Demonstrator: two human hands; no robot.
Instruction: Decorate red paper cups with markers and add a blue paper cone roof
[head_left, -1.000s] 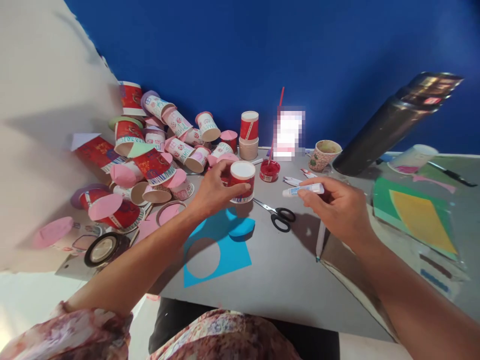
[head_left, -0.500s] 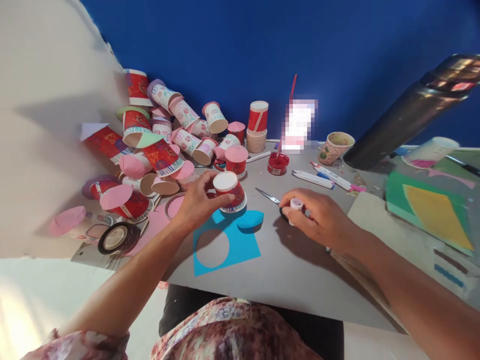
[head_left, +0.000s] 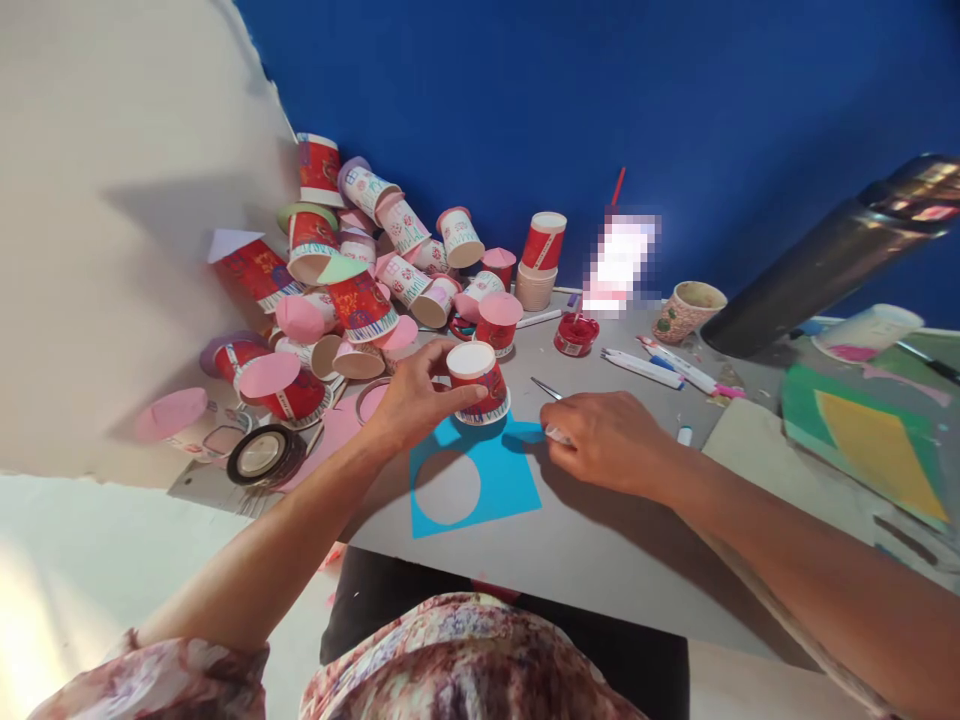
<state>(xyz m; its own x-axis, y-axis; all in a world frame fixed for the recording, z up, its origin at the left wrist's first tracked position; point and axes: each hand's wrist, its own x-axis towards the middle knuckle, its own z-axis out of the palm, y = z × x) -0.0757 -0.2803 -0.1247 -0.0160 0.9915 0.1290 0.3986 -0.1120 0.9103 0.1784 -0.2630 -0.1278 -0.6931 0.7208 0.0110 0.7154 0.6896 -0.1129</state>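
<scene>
My left hand [head_left: 424,395] grips a red paper cup [head_left: 480,380] that is upside down, its white base facing up. Beneath the cup lies a sheet of blue paper [head_left: 510,485] with a round hole cut in it. My right hand [head_left: 600,440] is closed around a small whitish tube [head_left: 556,434], mostly covered by the fingers. The tube's end is at a cut blue paper piece [head_left: 525,433] beside the cup. Scissors [head_left: 546,388] lie just behind my right hand, only their blades showing.
Many decorated paper cups [head_left: 364,305] with paper tops are piled at the left. A tape roll [head_left: 262,455] lies near the left edge. Behind are a red jar [head_left: 576,335], markers [head_left: 645,368], a patterned cup [head_left: 688,312] and a black bottle [head_left: 802,270]. Coloured sheets [head_left: 862,430] lie right.
My right hand has moved left from over the scissors' handles to the blue piece, turning the tube downward. My left hand still holds the cup. The whole view has shifted slightly.
</scene>
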